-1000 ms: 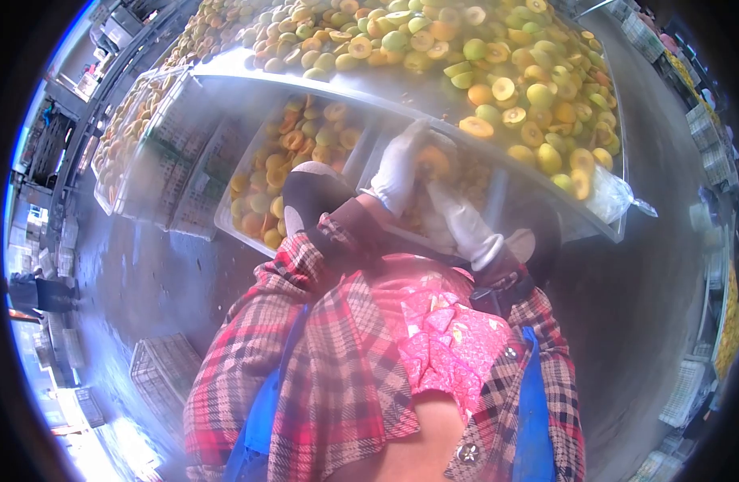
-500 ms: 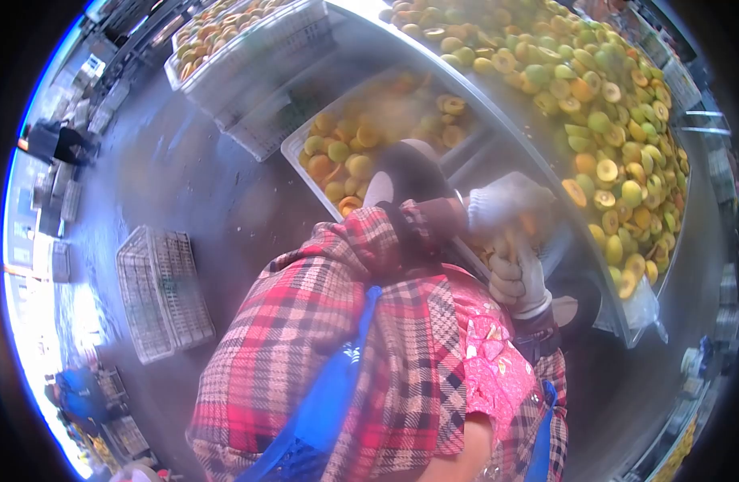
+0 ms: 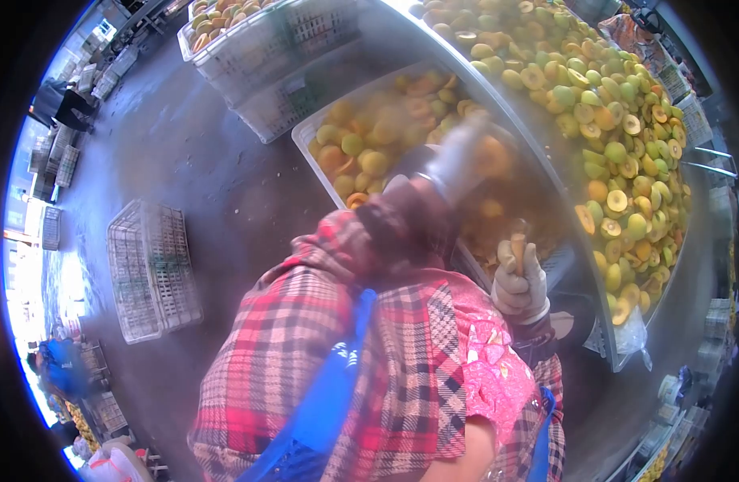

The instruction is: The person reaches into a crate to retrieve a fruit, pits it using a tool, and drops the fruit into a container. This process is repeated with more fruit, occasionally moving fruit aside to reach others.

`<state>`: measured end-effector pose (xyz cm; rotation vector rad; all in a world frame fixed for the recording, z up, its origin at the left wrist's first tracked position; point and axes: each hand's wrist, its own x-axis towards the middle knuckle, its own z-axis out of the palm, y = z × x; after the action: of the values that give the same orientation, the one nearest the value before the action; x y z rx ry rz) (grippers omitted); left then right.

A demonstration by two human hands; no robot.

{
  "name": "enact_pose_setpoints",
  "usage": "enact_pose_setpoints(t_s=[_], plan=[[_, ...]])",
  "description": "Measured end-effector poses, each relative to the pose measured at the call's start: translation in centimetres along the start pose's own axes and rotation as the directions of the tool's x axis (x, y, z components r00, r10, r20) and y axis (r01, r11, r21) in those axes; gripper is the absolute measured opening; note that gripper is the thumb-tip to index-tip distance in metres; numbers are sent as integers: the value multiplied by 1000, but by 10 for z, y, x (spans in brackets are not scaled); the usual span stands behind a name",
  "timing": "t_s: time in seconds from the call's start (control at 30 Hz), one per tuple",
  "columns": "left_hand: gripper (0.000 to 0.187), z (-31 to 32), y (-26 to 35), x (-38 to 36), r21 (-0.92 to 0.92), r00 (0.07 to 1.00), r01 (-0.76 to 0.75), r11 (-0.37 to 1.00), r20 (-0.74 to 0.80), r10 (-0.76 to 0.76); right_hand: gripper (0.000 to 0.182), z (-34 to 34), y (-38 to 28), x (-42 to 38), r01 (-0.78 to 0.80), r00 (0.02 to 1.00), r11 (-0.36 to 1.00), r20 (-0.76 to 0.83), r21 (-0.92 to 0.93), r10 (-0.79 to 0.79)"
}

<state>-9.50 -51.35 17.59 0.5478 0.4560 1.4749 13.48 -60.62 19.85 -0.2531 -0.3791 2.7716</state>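
Observation:
My right hand (image 3: 520, 287), in a white glove, is closed round a short tool with a pale wooden handle (image 3: 518, 251), which points up. My left hand (image 3: 463, 157), also in a whitish glove, stretches out over a crate of fruit (image 3: 305, 153); motion smears its fingers. Yellow-green and orange fruit (image 3: 375, 163) fills the crate, some of it halved. An orange fruit piece (image 3: 492, 154) shows right by the left fingers. Below and between my hands lies a container with small orange-brown pieces (image 3: 486, 251).
A metal-edged table (image 3: 538, 153) heaped with halved fruit (image 3: 614, 201) runs along the right, a clear plastic bag (image 3: 630, 337) at its near corner. Stacked white crates (image 3: 265, 48) stand behind; another crate (image 3: 152, 273) is on the floor at left. A person (image 3: 60, 104) is far left.
My left hand has moved up and away from the right hand, out over the fruit crate. My right hand stays low with the tool, whose handle now shows upright. The view has shifted slightly.

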Motion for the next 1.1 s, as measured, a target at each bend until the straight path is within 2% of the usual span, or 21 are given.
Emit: enact_pose_setpoints(t_s=[0.07, 0.1, 0.13, 0.17, 0.2, 0.23, 0.27, 0.3, 0.33, 0.37, 0.4, 0.43, 0.5, 0.53, 0.6, 0.67, 0.73, 0.8, 0.87, 0.93, 1.1], plan=[[55, -27, 45, -9, 319, 958, -161, 934, -177, 225, 44, -8, 2, -7, 74, 989, 997, -126, -16, -75], [54, -51, 62, -11, 356, 932, -188, 915, -230, 281, 44, -11, 3, -9, 84, 985, 996, -151, -15, -86], [52, -66, 85, -29, 622, 932, -191, 759, -127, 338, 44, -14, 2, -11, 95, 979, 995, -179, -12, -96], [50, -83, 99, -41, 783, 893, -315, 536, 53, 447, 44, -18, 2, -13, 95, 978, 995, -184, -34, -100], [48, -140, 94, -39, 937, 852, -206, 283, 29, 524, 44, -20, 3, -14, 95, 978, 995, -186, -22, -98], [38, -109, 113, -72, 922, 898, -143, 359, -31, 438, 44, -22, 3, -16, 116, 960, 992, -251, -42, -123], [34, -169, 104, -82, 990, 892, -118, -75, 138, 430, 44, -24, 4, -17, 136, 938, 989, -314, -65, -150], [32, -226, 90, -90, 864, 890, -90, -495, 293, 350, 45, -25, 6, -18, 151, 910, 985, -376, -89, -173], [38, -211, 93, -102, 822, 987, 47, -567, 50, 155, 45, -26, 6, -17, 155, 909, 985, -379, -81, -174], [47, -191, 90, -120, 740, 976, 145, -657, -217, -29, 45, -28, 6, -17, 160, 913, 983, -365, -90, -182], [62, -187, 83, -140, 748, 983, 156, -645, -185, 23, 45, -30, 5, -20, 174, 913, 979, -356, -103, -199], [70, -201, 78, -139, 761, 965, 214, -612, -261, 13, 45, -33, 6, -23, 164, 922, 982, -340, -93, -186], [63, -200, 79, -122, 842, 936, 329, -427, -352, 27, 44, -42, 7, -30, 160, 932, 987, -327, -20, -158], [53, -209, 73, -110, 831, 980, 180, -526, -106, 167, 44, -44, 8, -33, 164, 930, 984, -321, -70, -178], [49, -182, 78, -61, 948, 948, -50, -313, 144, 284, 46, -58, 12, -35, 198, 930, 979, -310, -39, -200], [47, -69, 83, -33, 947, 936, -165, -275, 238, 260, 45, -54, 13, -31, 201, 903, 976, -370, -85, -218], [45, 2, 66, -5, 957, 957, -267, -115, 278, 87, 45, -42, 17, -28, 204, 848, 962, -459, -180, -266], [47, 34, 31, 31, 957, 953, -283, -71, 272, -133, 46, -38, 17, -27, 204, 832, 961, -484, -186, -270], [54, 56, -18, 60, 888, 858, -334, 316, 425, -288, 48, -37, 16, -25, 243, 832, 951, -464, -190, -305], [64, 112, -43, 68, 934, 831, -342, -104, 249, -498, 50, -46, 19, -22, 286, 830, 932, -429, -221, -357], [67, 123, -97, 91, 874, 792, -412, -260, 202, -577, 53, -46, 19, -21, 379, 777, 901, -456, -212, -434]])
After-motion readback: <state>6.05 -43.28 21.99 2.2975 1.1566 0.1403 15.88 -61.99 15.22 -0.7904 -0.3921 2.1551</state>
